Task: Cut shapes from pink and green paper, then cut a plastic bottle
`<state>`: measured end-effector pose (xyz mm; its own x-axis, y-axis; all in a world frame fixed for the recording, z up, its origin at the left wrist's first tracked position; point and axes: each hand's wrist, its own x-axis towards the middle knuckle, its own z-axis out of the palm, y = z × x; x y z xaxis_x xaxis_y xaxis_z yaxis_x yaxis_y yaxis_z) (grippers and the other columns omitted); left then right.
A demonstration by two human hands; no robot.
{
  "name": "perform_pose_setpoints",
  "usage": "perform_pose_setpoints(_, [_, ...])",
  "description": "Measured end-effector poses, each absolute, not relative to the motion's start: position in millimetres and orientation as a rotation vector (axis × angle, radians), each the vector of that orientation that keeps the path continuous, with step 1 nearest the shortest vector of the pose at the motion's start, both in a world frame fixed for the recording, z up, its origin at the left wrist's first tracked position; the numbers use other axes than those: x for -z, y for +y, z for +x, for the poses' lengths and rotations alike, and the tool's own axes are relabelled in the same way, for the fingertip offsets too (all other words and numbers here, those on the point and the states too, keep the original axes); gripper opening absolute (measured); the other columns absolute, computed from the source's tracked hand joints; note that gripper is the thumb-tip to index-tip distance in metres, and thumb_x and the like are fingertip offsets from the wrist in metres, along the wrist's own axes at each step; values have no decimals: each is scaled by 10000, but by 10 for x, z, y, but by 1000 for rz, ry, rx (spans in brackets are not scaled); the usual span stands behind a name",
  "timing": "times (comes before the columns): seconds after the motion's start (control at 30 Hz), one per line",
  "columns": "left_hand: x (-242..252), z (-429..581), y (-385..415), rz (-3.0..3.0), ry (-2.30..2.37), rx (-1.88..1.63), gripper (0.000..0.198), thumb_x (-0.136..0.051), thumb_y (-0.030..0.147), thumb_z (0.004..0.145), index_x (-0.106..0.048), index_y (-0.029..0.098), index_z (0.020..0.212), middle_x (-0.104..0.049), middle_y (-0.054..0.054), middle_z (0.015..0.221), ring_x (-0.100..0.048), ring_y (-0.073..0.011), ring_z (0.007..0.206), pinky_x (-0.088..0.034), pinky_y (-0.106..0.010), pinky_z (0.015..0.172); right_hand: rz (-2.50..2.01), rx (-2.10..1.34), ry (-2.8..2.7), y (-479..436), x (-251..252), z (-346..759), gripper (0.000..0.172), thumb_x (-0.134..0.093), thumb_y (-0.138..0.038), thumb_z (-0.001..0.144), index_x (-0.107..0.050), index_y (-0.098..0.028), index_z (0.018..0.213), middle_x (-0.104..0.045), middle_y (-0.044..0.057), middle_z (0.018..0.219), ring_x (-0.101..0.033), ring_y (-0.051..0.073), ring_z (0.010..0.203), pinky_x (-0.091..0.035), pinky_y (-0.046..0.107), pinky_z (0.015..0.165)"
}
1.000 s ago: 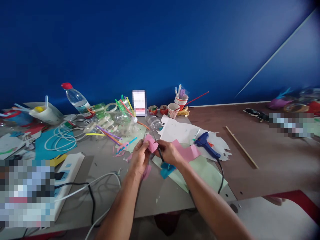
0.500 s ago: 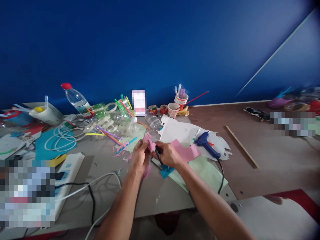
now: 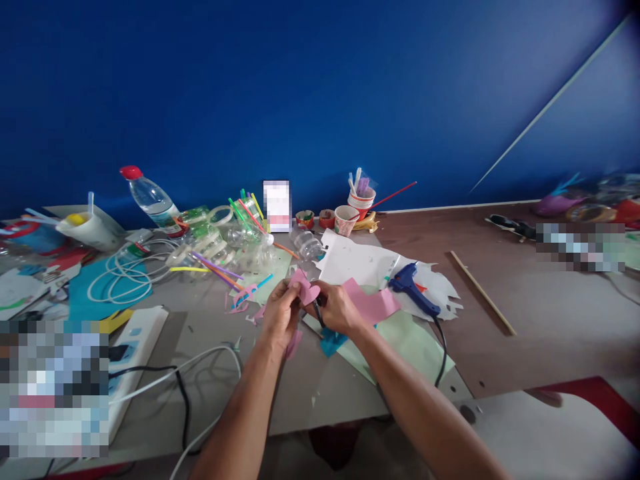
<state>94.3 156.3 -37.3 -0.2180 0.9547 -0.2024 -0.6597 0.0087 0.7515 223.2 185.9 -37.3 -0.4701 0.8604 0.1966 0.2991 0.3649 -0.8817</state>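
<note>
My left hand [image 3: 281, 308] pinches a small piece of pink paper [image 3: 306, 288] with rounded edges, held above the table. Close against it, my right hand [image 3: 337, 308] is closed round dark-handled scissors [image 3: 319, 313], whose blades are mostly hidden behind the paper and fingers. Pink scraps [image 3: 243, 298] lie left of my hands, and another pink offcut [image 3: 294, 343] is under my left wrist. A larger pink sheet [image 3: 367, 301] rests just right of my right hand, over pale green paper [image 3: 407, 343]. A blue scrap [image 3: 333, 341] sits below my right hand.
A blue glue gun [image 3: 415, 290] lies on cut white paper [image 3: 350, 260] at right, its cord trailing forward. A wooden stick [image 3: 483, 293] is further right. Cut plastic bottles [image 3: 215, 247], straws and paper cups [image 3: 346, 220] stand behind. A power strip [image 3: 137, 360] and cables occupy the left.
The pink paper has turned in my left hand, so its rounded lobe now points right and covers more of the scissors. Both hands stay in nearly the same place.
</note>
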Motion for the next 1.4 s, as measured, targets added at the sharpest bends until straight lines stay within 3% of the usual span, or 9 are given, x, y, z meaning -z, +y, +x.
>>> perform_pose_setpoints(0.4, [339,980,1560,497,947,-1574,277,-847,279,522,-609,165,607,-593,26,615,-533,-88,590,-434,-216,612,-1043,-1052,-1939,1858,375,2223,179,-653,-309,714,-610,-155,794,-547,-18,616,-463,108,575,-345,197,512])
perform_pose_setpoints(0.7, [395,964,1568,530,984,-1575,262,-819,286,569,-591,158,589,-547,41,563,-489,-74,550,-395,-207,587,-1055,-1030,-1993,1840,337,2221,117,-612,-277,725,-589,-164,747,-515,-28,604,-439,98,564,-331,194,521])
perform_pose_setpoints(0.97, [440,953,1578,591,987,-1565,228,-821,282,588,-632,161,625,-581,30,599,-515,-80,589,-404,-203,610,-1077,-1072,-1923,1836,359,2219,192,-655,-322,722,-634,-166,833,-528,-28,600,-440,105,568,-342,197,520])
perform_pose_setpoints(1.4, [419,953,1572,622,987,-1555,214,-811,267,597,-621,169,602,-545,39,587,-479,-77,585,-381,-203,602,-1095,-1123,-1868,1861,421,2201,250,-658,-414,723,-580,-179,754,-478,-38,599,-406,105,568,-333,206,503])
